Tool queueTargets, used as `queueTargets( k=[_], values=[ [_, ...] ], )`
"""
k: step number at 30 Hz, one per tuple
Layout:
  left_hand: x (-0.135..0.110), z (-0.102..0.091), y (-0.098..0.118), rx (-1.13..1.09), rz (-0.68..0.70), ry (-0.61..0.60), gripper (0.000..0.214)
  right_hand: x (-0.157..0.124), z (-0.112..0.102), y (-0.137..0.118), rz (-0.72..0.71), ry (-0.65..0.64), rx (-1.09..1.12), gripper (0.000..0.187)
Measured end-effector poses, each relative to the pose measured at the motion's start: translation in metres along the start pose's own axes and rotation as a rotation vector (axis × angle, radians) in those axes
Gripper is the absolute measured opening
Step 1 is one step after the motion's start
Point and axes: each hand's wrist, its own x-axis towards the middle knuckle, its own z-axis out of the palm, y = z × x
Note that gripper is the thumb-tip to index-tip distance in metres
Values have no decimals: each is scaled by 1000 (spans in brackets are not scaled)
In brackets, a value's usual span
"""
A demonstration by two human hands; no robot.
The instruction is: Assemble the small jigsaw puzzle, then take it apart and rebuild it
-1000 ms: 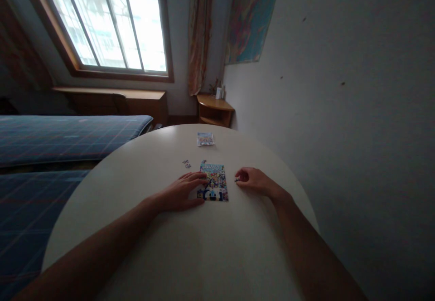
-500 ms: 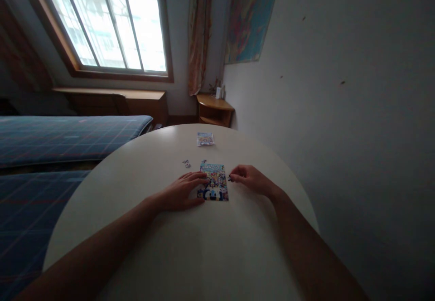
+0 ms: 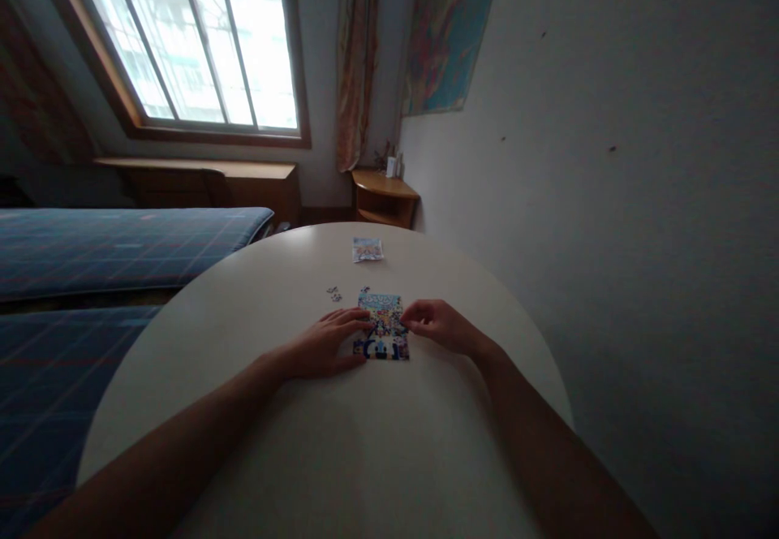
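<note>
A small colourful jigsaw puzzle [image 3: 383, 320] lies on the round white table [image 3: 341, 450]. My left hand [image 3: 325, 342] rests flat at the puzzle's left edge, fingers stretched out and touching it. My right hand [image 3: 439, 325] is at the puzzle's right edge with its fingers pinched together over the picture; what they pinch is too small to make out. A few loose puzzle pieces [image 3: 333, 292] lie to the upper left of the puzzle.
A small printed bag [image 3: 367, 249] lies near the table's far edge. A wall runs close along the right. A bed with a blue plaid cover [image 3: 115, 243] is to the left, and a wooden corner shelf [image 3: 385, 196] stands beyond the table under the window.
My right hand has slid left from beside the puzzle to its right edge, holding its pinch. My left hand has stayed in place.
</note>
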Motion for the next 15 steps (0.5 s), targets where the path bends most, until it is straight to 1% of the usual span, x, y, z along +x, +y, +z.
queueTargets(
  k=[3,7,15],
  values=[
    [0,-2,2,-4,-6,7,56,1,4,-1,9,-27,-40,20],
    [1,-3,3,-7,-5,-1,56,3,10,2,16,-53,-81,24],
    [0,-3,2,-25,-2,11,56,4,13,3,-7,-37,-93,22]
  ],
)
